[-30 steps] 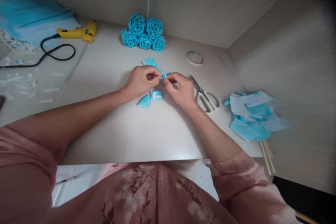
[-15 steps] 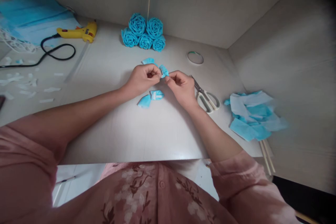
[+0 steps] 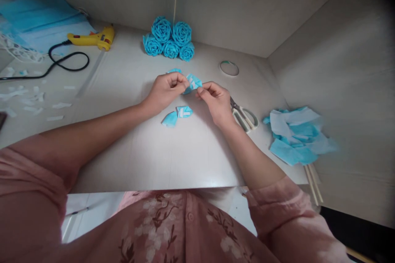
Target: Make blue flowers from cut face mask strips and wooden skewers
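Head view, left to right. Stack of blue masks (image 3: 40, 16) far left of the fingers, white scraps (image 3: 27, 100) on the table (image 3: 154, 152) below it. Yellow glue gun (image 3: 92, 38) with black cord (image 3: 66, 59) up-left of the left hand (image 3: 163, 92). Left hand fingers narrow, thumb and fingertips pinching the left edge of a small blue folded piece (image 3: 193, 83) with a white strip on it. Piece sits raised between the two sets of fingertips. Right hand (image 3: 217, 100) pinches the right edge, fingers also closed down narrow on it. Just below the fingers, two loose blue pieces (image 3: 178, 115) lie on the table, not touched. Beyond the fingers, a cluster of blue rolled flowers (image 3: 169, 41) against the back wall. Tape ring (image 3: 229, 68) up-right of the right fingers. Scissors (image 3: 243, 115) just beside the right hand, partly hidden behind it. Far right: pile of blue and white cut sheets (image 3: 298, 135), wooden sticks (image 3: 314, 183) poking out under it.
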A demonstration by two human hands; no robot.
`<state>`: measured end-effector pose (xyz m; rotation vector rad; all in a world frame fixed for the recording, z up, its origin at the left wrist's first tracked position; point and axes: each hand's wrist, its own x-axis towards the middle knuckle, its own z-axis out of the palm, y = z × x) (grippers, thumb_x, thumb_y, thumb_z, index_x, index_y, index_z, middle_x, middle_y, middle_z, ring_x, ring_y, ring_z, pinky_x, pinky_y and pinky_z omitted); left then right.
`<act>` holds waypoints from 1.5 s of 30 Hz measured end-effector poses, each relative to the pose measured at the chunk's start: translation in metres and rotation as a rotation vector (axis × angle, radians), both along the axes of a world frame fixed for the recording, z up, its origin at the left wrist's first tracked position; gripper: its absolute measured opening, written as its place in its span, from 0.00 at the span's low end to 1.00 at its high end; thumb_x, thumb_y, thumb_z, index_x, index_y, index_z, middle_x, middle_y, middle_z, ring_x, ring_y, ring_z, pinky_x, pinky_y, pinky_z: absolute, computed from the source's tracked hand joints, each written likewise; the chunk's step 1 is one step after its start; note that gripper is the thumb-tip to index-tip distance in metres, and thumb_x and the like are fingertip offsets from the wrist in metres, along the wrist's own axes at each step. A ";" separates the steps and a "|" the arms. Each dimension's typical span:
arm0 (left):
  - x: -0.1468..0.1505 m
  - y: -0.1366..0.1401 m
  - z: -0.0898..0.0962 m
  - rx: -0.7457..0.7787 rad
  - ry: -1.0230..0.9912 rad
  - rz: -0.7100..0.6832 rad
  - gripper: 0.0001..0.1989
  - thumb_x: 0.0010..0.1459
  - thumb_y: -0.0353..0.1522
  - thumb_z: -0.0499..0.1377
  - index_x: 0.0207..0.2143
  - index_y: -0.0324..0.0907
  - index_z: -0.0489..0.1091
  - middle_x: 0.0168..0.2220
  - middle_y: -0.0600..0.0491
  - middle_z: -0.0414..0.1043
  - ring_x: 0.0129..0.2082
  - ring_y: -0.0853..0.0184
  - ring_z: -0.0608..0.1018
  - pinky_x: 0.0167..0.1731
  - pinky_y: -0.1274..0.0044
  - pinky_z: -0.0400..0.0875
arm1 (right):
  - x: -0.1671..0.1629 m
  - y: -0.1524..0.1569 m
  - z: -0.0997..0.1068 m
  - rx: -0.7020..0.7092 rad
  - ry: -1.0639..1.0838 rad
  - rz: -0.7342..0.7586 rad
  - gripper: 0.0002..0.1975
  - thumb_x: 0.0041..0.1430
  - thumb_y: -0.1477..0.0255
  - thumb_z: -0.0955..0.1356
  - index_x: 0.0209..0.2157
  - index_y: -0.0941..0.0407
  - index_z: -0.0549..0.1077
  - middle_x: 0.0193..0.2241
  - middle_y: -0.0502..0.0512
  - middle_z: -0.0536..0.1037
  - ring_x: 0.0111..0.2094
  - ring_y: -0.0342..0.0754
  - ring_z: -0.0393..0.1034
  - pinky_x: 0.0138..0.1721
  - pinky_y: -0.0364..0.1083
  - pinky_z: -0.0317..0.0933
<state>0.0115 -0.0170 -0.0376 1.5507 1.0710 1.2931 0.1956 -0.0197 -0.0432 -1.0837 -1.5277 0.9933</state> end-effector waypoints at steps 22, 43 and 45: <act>0.000 -0.004 0.003 -0.137 -0.007 -0.121 0.07 0.54 0.33 0.62 0.27 0.40 0.68 0.28 0.56 0.71 0.30 0.71 0.72 0.34 0.78 0.66 | 0.001 -0.005 0.003 -0.057 -0.036 0.188 0.16 0.56 0.56 0.74 0.29 0.54 0.73 0.25 0.47 0.73 0.29 0.42 0.65 0.33 0.44 0.59; -0.002 0.000 0.003 -0.080 -0.049 0.004 0.03 0.61 0.32 0.60 0.33 0.41 0.70 0.27 0.57 0.69 0.27 0.72 0.70 0.31 0.78 0.66 | 0.003 0.001 -0.001 -0.037 0.028 0.108 0.12 0.57 0.61 0.72 0.27 0.55 0.74 0.24 0.47 0.74 0.28 0.41 0.65 0.34 0.44 0.59; -0.001 0.000 0.004 0.023 -0.013 0.074 0.01 0.60 0.30 0.60 0.34 0.42 0.70 0.28 0.57 0.69 0.29 0.71 0.71 0.34 0.77 0.68 | 0.002 0.002 -0.002 -0.041 0.026 0.069 0.14 0.57 0.59 0.73 0.27 0.54 0.74 0.24 0.46 0.74 0.28 0.41 0.64 0.34 0.44 0.59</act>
